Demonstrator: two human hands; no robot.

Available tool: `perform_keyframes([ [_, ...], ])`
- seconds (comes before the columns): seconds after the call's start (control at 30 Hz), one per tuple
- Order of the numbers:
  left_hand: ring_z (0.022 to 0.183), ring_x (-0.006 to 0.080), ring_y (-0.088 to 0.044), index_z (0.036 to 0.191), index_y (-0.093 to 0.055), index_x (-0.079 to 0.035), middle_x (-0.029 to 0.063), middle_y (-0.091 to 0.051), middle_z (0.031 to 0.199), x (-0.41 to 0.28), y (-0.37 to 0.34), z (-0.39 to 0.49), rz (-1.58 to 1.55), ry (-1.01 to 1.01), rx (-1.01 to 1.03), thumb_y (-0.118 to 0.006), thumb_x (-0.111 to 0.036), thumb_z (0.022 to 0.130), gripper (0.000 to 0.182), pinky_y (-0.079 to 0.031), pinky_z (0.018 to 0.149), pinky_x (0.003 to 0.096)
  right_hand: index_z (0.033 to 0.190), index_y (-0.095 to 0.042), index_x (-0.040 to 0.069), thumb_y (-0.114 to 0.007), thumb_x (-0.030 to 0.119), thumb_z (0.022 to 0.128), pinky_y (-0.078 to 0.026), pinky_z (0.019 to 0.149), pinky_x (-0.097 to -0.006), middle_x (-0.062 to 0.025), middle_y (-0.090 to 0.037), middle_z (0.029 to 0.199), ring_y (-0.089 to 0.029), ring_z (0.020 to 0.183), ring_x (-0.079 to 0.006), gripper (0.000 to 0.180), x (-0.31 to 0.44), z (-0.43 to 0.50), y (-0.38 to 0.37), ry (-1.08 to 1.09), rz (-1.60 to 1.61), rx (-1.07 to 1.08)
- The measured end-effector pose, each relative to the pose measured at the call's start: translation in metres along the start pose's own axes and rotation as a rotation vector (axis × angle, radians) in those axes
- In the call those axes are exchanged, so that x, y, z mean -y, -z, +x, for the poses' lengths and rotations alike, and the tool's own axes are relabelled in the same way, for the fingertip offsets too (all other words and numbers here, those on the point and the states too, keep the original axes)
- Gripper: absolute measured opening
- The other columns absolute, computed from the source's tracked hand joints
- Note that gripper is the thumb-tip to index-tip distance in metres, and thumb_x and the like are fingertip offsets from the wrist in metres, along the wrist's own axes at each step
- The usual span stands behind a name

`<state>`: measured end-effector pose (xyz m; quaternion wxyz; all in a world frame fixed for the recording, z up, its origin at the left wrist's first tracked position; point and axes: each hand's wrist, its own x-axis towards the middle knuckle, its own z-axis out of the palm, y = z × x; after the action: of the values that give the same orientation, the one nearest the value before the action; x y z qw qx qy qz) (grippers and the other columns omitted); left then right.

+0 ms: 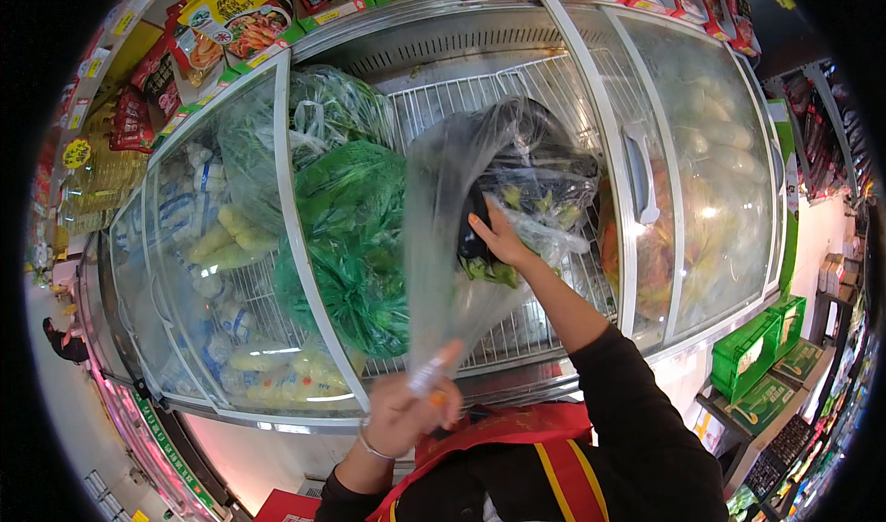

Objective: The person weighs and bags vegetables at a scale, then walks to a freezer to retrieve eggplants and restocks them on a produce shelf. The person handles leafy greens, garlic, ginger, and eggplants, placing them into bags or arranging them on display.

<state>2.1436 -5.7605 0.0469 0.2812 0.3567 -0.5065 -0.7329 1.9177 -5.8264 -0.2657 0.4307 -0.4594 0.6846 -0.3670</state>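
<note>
In an open section of a glass-topped display chiller, my left hand (pixel 415 408) grips the gathered end of a clear plastic bag (pixel 436 259), blurred by motion and stretched up towards me. My right hand (pixel 504 237) reaches in with its thumb over a dark fold of a black plastic bag (pixel 475 224); its other fingers are partly hidden. Leafy greens (pixel 488 271) show below that hand, and more leaves show through the clear film at its right. Immediately left lies a green plastic bag (pixel 353 245) of leafy vegetables, with a clear bag of greens (pixel 339 110) behind it.
White-framed sliding glass lids (pixel 633 176) flank the opening. White radishes (pixel 723 134) lie under the right glass, wrapped pale vegetables (pixel 232 235) under the left. A wire rack (pixel 450 103) lines the chiller. Packaged food (pixel 235 16) stands along the back edge. Green crates (pixel 747 356) stand at right.
</note>
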Motion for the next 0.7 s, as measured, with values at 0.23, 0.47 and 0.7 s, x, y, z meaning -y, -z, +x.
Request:
perform_keyframes([
  [0.23, 0.037, 0.0065, -0.036, 0.134, -0.033, -0.001, 0.0043, -0.047, 0.056, 0.003, 0.026, 0.013, -0.287, -0.221, -0.336, -0.051, -0.018, 0.091, 0.050, -0.039, 0.039, 0.0218, 0.135, -0.035, 0.013, -0.060, 0.043, 0.079, -0.034, 0.092, -0.0496, -0.0170, -0.037, 0.135, -0.042, 0.116, -0.0359, 0.068, 0.006, -0.012, 0.070, -0.059, -0.821, -0.353],
  [0.47, 0.039, 0.0039, -0.034, 0.136, -0.027, 0.002, 0.0061, -0.050, 0.068, -0.007, 0.038, 0.041, -0.378, -0.297, -0.289, -0.049, -0.014, 0.091, 0.052, -0.035, 0.038, 0.0191, 0.087, -0.063, 0.003, -0.061, 0.020, 0.078, -0.043, 0.065, -0.0331, -0.0062, -0.061, 0.067, -0.059, 0.067, -0.0205, 0.019, -0.004, -0.032, 0.111, -0.062, -0.515, -0.138],
  [0.7, 0.040, 0.0003, -0.028, 0.135, -0.023, 0.008, 0.0018, -0.048, 0.075, -0.019, 0.077, 0.047, -0.371, -0.397, -0.409, -0.041, -0.013, 0.094, 0.050, -0.023, 0.037, 0.0161, 0.063, -0.043, 0.010, -0.049, 0.003, 0.075, -0.036, 0.055, -0.0253, 0.0024, -0.041, 0.063, -0.037, 0.058, -0.0104, 0.014, 0.163, -0.093, 0.175, 0.132, 0.722, -0.516],
])
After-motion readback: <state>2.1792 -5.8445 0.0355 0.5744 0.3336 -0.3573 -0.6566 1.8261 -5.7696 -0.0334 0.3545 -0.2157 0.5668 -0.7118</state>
